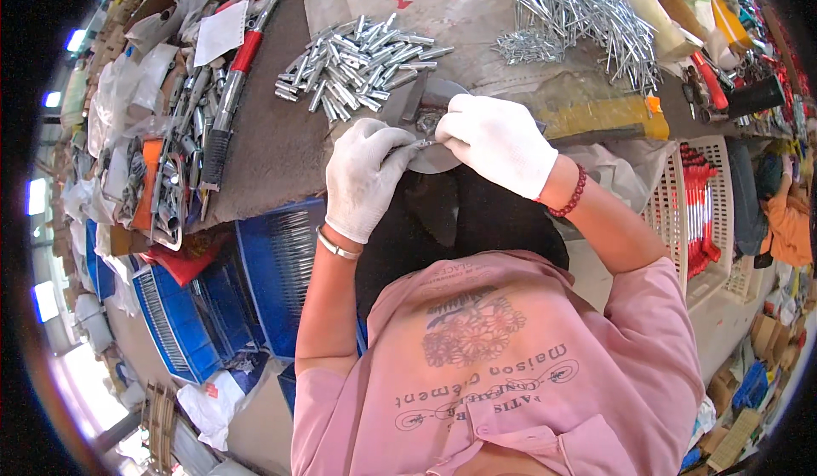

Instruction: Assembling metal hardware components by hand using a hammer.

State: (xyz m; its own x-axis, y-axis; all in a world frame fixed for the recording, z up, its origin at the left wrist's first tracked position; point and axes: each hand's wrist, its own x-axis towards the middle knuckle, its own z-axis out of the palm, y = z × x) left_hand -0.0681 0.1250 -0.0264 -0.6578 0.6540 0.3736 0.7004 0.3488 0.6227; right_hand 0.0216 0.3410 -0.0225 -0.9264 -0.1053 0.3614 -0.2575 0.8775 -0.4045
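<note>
Hands (364,174) (500,142) pinch a small metal piece (423,144) between them

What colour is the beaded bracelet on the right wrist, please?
The bracelet is dark red; the head view shows it best.

Metal tubes (356,65) block ahead; bench (265,140) lies free leftward.

Shiny metal tubes (362,63), glossy metal rods (587,20), matt cloth gloves (502,146), smooth plastic basket (721,220)
</note>
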